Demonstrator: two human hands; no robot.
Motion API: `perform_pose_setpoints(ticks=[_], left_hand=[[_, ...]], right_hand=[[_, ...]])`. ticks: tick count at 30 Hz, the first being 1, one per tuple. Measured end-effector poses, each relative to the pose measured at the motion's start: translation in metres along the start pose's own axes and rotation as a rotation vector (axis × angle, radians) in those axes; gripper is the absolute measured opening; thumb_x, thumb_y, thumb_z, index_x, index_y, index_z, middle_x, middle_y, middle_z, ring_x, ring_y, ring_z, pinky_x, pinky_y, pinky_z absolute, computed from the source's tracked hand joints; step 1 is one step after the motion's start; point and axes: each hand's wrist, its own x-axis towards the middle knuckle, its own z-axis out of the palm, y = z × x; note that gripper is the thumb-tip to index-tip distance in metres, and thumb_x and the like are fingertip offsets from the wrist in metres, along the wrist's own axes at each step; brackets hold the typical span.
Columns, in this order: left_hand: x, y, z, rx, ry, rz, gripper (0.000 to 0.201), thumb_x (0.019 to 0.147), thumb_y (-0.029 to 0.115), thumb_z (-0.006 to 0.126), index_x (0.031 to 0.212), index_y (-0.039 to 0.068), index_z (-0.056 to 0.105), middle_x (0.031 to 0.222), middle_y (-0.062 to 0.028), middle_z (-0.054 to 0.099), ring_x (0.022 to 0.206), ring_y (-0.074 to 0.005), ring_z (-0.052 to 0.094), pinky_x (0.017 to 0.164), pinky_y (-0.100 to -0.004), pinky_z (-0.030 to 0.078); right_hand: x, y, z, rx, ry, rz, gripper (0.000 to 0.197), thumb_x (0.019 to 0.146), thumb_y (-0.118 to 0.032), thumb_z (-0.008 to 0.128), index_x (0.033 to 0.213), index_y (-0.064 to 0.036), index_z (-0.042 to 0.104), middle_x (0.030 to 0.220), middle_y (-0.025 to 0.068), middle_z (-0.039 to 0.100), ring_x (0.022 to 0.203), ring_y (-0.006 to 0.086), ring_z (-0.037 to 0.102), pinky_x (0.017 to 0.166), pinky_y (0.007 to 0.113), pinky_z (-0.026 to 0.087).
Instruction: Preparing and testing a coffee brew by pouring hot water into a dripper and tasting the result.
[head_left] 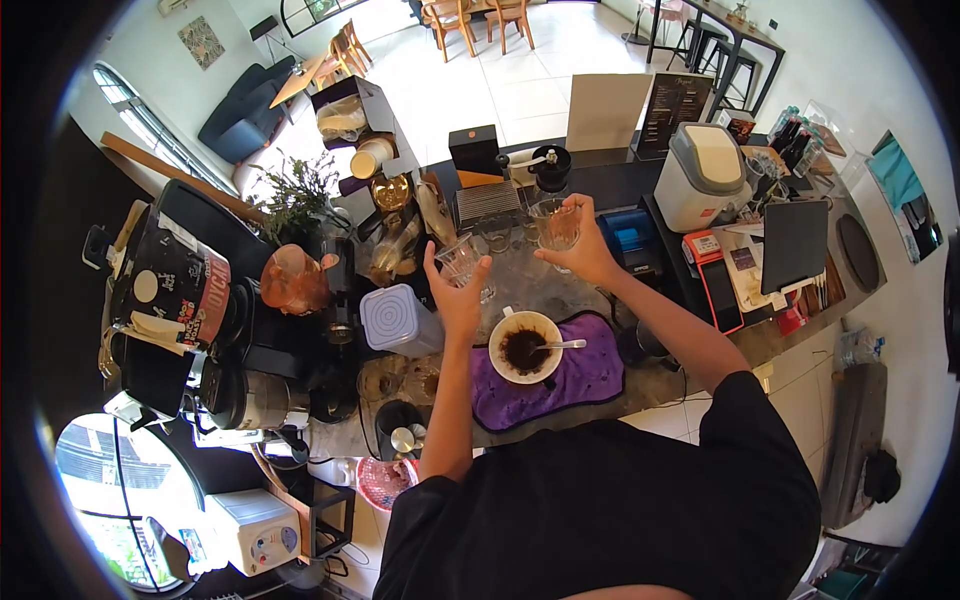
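Observation:
My left hand (458,303) is curled around a clear drinking glass (462,262), thumb on one side and fingers on the other. A second clear glass (556,228) is in the grip of my right hand (592,252), farther forward and to the right. Both glasses look tilted over the counter. Nearer to me, between my forearms, a white cup (497,362) holds dark coffee grounds (525,350) with a spoon (568,345) resting in it. Beneath the cup lies a purple cloth (600,372).
A lidded white container (400,318) stands beside my left forearm. Beyond my hands are a hand grinder (550,167) and a slatted tray (488,203). On the right sit a white bin (700,170) and a red card terminal (715,285); coffee machines (250,395) crowd the left.

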Motion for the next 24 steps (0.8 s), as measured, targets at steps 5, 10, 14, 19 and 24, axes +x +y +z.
perform_pose_setpoints(ticks=[5, 10, 14, 19, 24], left_hand=[[0.019, -0.036, 0.002, -0.001, 0.044, 0.012, 0.096, 0.077, 0.021, 0.088, 0.15, 0.004, 0.027, 0.11, -0.0143, 0.065, 0.1, -0.0205, 0.063, 0.09, -0.0322, 0.05], [0.027, -0.065, -0.002, 0.168, 0.079, 0.045, 0.099, 0.072, 0.023, 0.092, 0.147, 0.003, 0.031, 0.115, -0.0161, 0.061, 0.103, -0.0217, 0.061, 0.091, -0.0358, 0.049], [0.028, -0.076, 0.007, 0.281, 0.059, 0.049, 0.1, 0.067, 0.022, 0.093, 0.144, 0.002, 0.034, 0.113, -0.0149, 0.059, 0.104, -0.0238, 0.059, 0.092, -0.038, 0.048], [0.032, -0.103, 0.011, 0.376, 0.016, 0.106, 0.098, 0.064, 0.021, 0.094, 0.141, 0.002, 0.037, 0.111, -0.0136, 0.058, 0.103, -0.0262, 0.059, 0.092, -0.0378, 0.047], [0.031, -0.126, 0.019, 0.465, 0.037, 0.092, 0.092, 0.063, 0.022, 0.094, 0.135, 0.003, 0.04, 0.113, -0.0147, 0.056, 0.105, -0.0281, 0.057, 0.093, -0.0394, 0.046]], right_hand=[[0.01, 0.025, 0.011, -0.044, -0.089, 0.065, 0.079, 0.068, -0.019, 0.091, 0.12, -0.01, 0.032, 0.103, 0.0068, 0.052, 0.097, 0.0151, 0.056, 0.087, 0.033, 0.047], [0.017, 0.036, 0.023, -0.08, -0.157, 0.083, 0.079, 0.066, -0.022, 0.091, 0.118, -0.0095, 0.033, 0.103, 0.01, 0.053, 0.097, 0.0209, 0.058, 0.087, 0.037, 0.048], [0.021, 0.052, 0.029, -0.156, -0.14, 0.048, 0.079, 0.066, -0.023, 0.091, 0.118, -0.0087, 0.034, 0.103, 0.0121, 0.054, 0.098, 0.0273, 0.06, 0.088, 0.04, 0.048], [0.028, 0.063, 0.033, -0.158, -0.122, 0.021, 0.078, 0.066, -0.022, 0.091, 0.118, -0.0075, 0.034, 0.104, 0.0125, 0.054, 0.098, 0.0286, 0.06, 0.087, 0.04, 0.048], [0.032, 0.072, 0.031, -0.118, -0.094, 0.027, 0.077, 0.066, -0.021, 0.091, 0.117, -0.007, 0.035, 0.105, 0.0125, 0.053, 0.098, 0.0283, 0.059, 0.086, 0.04, 0.048]])
